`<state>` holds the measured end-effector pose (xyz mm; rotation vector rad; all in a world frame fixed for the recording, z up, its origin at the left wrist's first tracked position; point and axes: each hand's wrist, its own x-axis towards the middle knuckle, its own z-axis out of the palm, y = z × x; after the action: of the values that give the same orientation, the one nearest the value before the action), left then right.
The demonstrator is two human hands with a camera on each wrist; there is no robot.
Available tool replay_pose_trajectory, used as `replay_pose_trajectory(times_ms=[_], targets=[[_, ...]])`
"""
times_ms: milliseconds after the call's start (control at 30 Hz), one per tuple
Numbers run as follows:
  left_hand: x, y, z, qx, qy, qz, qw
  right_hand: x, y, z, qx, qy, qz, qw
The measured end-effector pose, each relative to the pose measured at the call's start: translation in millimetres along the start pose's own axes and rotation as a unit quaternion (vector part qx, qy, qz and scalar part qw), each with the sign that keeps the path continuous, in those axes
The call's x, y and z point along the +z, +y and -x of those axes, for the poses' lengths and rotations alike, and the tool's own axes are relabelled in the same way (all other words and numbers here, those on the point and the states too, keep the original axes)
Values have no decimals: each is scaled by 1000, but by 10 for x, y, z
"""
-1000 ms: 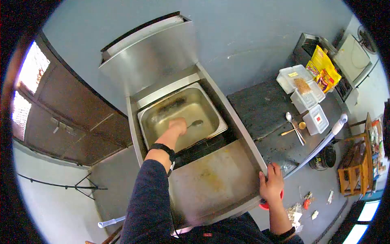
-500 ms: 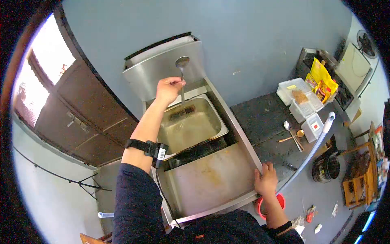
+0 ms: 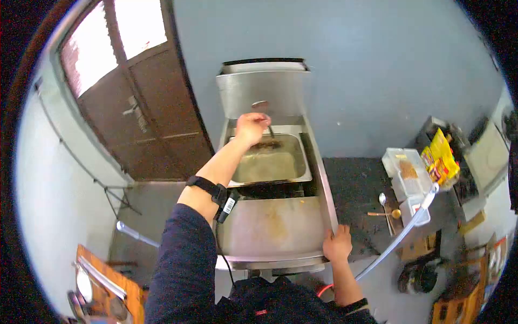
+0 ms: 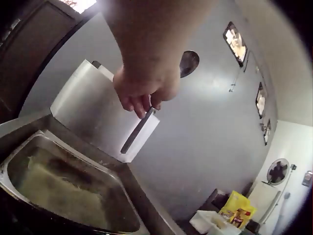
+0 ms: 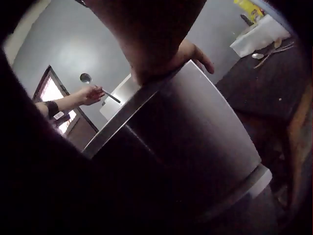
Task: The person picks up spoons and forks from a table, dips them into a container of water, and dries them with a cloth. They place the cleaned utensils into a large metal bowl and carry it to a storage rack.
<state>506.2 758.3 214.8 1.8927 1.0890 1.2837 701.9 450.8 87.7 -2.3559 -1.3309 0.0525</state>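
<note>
In the head view my left hand (image 3: pixel 251 129) is raised over the far end of a steel fryer (image 3: pixel 270 221). It pinches a metal spoon (image 3: pixel 260 103) by the handle; the bowl end points up and the handle end slants down. The left wrist view shows the spoon's handle (image 4: pixel 137 131) sticking out below the fingertips, with its bowl behind the hand. Beneath lies a rectangular metal pan (image 3: pixel 308 176) with cloudy yellowish liquid (image 3: pixel 270 167) and a dark patch near its back. My right hand (image 3: pixel 338 244) rests on the fryer's front right corner, fingers over the rim.
A dark table (image 3: pixel 349 189) stands to the right, bearing clear plastic containers (image 3: pixel 402 156), a spoon (image 3: pixel 382 200), a small gold-coloured ladle (image 3: pixel 396 214) and a yellow bag (image 3: pixel 441 154). A pale hose (image 3: pixel 399 237) crosses its front. Behind the fryer rises a steel backsplash (image 3: pixel 264 89).
My left hand has lifted the spoon up out of the pan's liquid and holds it bowl upward above the pan. The right hand stays on the fryer's corner. The head view has turned left.
</note>
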Motion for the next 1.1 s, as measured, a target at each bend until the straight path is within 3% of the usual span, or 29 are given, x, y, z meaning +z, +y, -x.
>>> replay_pose_trajectory(times_ms=[33,133,167,200,267,300,367,467,600,700,733,833,900,967,1033,1100], targets=[[-98,366,180,19,1,-40,999,-65,-33,12,0,-13,-16,1000],[-262,597,556,79,-7,-3,997,-115,8,19,-49,-26,-86,995],[-376,907,794,-44,-53,46,997,-96,34,6,-55,1,-100,993],[-560,1232,1070,-23,-75,-31,996,-42,81,-8,-60,25,-122,990],[-687,1388,1525,-20,-44,71,996,55,197,-77,-130,100,-96,982],[-763,1437,1741,-9,-41,128,991,-11,53,-69,-139,142,-131,971],[-845,1315,2096,67,-51,163,983,-441,-531,95,-228,125,-317,912],[-1055,1251,2591,-2,-43,205,978,-868,-1310,490,-426,74,-252,866],[-1531,1192,3265,-24,-2,60,998,-526,-1874,915,-541,-99,-358,755],[-1999,952,4041,-48,134,110,984,-184,-2312,1590,-509,-306,-421,686],[-2184,847,4336,-2,190,29,981,12,-2487,1824,-591,-260,-406,647],[-2735,787,5247,-130,273,32,953,266,-2944,2722,-602,-382,-389,583],[-3089,726,5832,-238,350,45,905,566,-3252,3316,-622,-416,-363,555],[-3428,504,6449,-308,395,-50,864,730,-3582,3949,-669,-407,-336,523],[-3654,111,7106,-386,443,24,809,987,-3875,4555,-689,-404,-285,531],[-3862,315,7572,-470,463,16,751,1249,-4153,5084,-756,-346,-193,521]])
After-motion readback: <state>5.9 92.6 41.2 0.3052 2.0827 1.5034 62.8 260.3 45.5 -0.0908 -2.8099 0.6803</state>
